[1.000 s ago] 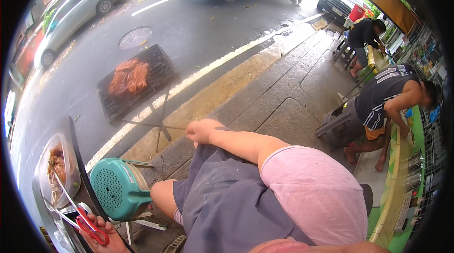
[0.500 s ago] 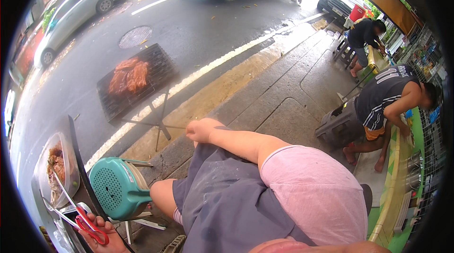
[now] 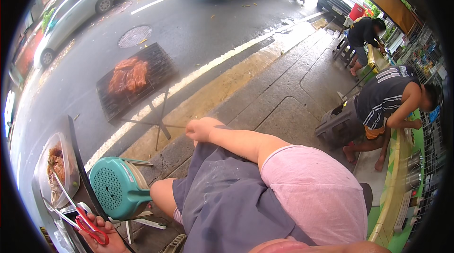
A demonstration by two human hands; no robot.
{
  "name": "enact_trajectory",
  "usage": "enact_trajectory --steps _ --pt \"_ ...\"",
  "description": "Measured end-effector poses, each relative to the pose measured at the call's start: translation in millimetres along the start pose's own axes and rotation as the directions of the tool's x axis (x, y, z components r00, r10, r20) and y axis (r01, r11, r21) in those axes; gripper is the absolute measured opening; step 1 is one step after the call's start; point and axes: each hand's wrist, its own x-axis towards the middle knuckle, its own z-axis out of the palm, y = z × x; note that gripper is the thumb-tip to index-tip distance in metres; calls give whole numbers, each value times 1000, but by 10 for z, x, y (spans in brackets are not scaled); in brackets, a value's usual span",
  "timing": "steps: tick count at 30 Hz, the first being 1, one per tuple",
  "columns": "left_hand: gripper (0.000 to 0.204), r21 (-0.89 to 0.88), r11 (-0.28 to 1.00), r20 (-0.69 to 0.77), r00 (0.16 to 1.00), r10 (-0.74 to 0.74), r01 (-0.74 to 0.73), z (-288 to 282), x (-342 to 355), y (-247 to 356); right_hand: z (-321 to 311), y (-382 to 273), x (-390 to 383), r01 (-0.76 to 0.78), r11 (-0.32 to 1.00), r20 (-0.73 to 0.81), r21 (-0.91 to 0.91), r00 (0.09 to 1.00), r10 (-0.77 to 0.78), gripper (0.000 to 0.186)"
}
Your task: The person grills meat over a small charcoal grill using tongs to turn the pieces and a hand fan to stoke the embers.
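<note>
Dark tabletop (image 3: 87,190), red-handled metal tongs (image 3: 81,213)

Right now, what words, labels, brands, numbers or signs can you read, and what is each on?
Dark sleeveless jersey: pale lettering and a large number on the back; I don't copy printed text.
Dark car in the distance: its plate is too small to read.
Teal stool: a pale label, too small to read.
Red-handled tongs: no readable text.
</note>
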Motion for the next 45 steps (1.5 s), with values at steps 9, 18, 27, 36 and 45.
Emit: enact_trajectory --steps 9,18,27,36,45 --pt "64 -22 1000 8 1000 -3 3 38 1 4 143 99 57 138 983 -173 117 978 -117 15" --pt "64 -14 1000 -5 1000 1 -1 24 2 17 158 92 59 148 983 -188 104 974 -127 15" --pt "64 -22 1000 6 1000 0 0 54 -4 13 195 135 81 185 976 -205 112 966 -159 16" --pt "62 -27 1000 16 1000 2 -2 24 -10 24 77 30 57 48 999 -26 -13 998 -49 29" --pt "59 -13 1000 -6 1000 11 -11 34 -16 35 163 76 92 126 990 -116 64 986 -118 20"
